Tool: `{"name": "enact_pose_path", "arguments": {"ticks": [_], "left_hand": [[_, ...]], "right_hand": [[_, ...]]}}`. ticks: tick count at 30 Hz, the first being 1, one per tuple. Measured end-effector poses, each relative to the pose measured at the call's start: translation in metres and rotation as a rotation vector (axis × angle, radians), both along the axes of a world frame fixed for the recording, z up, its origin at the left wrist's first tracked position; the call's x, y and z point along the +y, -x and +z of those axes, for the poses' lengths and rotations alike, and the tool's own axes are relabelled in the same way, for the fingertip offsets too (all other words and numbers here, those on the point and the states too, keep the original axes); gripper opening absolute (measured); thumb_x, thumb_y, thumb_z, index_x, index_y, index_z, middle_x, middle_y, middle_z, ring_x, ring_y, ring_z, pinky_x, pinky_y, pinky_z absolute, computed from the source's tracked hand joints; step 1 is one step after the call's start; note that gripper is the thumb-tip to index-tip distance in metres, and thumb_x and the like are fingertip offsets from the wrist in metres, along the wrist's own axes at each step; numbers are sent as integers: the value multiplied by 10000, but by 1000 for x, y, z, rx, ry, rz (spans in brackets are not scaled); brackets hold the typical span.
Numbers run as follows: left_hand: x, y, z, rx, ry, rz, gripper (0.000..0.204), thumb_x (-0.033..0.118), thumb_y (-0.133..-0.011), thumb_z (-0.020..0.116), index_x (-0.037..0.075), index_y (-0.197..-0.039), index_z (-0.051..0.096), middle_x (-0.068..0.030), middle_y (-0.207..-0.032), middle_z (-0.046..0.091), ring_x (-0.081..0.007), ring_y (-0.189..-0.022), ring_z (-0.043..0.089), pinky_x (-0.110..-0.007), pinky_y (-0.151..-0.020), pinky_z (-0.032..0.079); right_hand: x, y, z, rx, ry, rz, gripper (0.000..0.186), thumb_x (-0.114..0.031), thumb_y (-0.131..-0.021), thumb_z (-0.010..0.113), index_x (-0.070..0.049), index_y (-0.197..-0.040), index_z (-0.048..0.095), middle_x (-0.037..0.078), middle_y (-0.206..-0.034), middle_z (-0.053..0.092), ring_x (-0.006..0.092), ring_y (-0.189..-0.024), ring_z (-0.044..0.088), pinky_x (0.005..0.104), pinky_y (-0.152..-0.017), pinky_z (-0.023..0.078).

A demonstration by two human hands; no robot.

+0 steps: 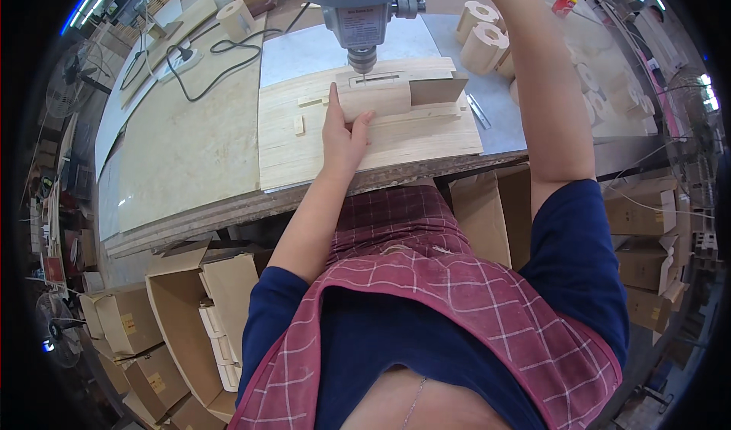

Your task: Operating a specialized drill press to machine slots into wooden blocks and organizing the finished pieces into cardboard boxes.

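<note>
My left hand (346, 139) grips the near left side of a pale wooden block (377, 101), thumb on its near face and a finger stretched up along its left end. A narrow slot with lines around it shows on the block's top. Straight above stands the drill press (356, 23), its chuck (363, 57) pointing down and its thin bit at or very near the slot; whether it enters the wood I cannot make out. My right forearm (552, 103) reaches up past the drill's right side, and the hand is cut off by the upper edge. Under the block lies a light wooden board (285, 156).
A small wood piece (298, 125) lies left of my left hand. Hollow wooden cylinders (483, 48) stand at the right, near a metal strip (478, 112). A black cable (199, 95) runs to a power strip (179, 61). Cardboard boxes (179, 308) stand below the table.
</note>
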State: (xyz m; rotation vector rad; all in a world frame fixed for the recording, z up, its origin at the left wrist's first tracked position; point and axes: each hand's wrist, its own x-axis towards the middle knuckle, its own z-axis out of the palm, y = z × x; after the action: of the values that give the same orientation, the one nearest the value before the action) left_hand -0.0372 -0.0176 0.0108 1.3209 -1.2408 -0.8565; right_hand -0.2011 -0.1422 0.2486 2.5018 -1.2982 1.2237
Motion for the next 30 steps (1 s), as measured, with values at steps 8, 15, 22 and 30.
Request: {"name": "enact_pose_path", "arguments": {"ticks": [8, 15, 22, 30], "left_hand": [[-4, 1, -14, -44, 127, 27, 756, 94, -834, 622, -15, -1422, 159, -156, -1121, 477, -160, -738, 584, -239, -474, 489], [-4, -1, -20, -46, 130, 33, 744, 100, -829, 629, -34, -1409, 182, -171, -1127, 457, -201, -863, 571, -271, -627, 507], [-8, 1, -25, -71, 185, 43, 744, 115, -822, 636, -48, -1400, 198, -182, -1128, 472, -238, -929, 556, -307, -753, 478], [-8, 2, -22, -60, 156, 50, 743, 130, -822, 635, -44, -1401, 203, -175, -1123, 478, -234, -943, 552, -312, -766, 475]], "right_hand": [[48, 3, -9, -115, 0, 6, 337, -246, -847, 451, 49, -731, 566, 247, -685, 558, 365, -646, 566, 415, -602, 419], [78, 7, -58, -354, -58, 166, 264, -189, -901, 544, -1, -722, 494, 80, -566, 438, 153, -514, 417, 281, -485, 340], [91, 4, -107, -366, 242, 140, 174, -116, -835, 602, -52, -687, 538, 88, -556, 458, 232, -469, 457, 334, -443, 357], [91, -2, -159, -442, 279, 156, 38, -34, -803, 608, -12, -780, 588, 82, -665, 497, 213, -538, 482, 307, -479, 375]]}}
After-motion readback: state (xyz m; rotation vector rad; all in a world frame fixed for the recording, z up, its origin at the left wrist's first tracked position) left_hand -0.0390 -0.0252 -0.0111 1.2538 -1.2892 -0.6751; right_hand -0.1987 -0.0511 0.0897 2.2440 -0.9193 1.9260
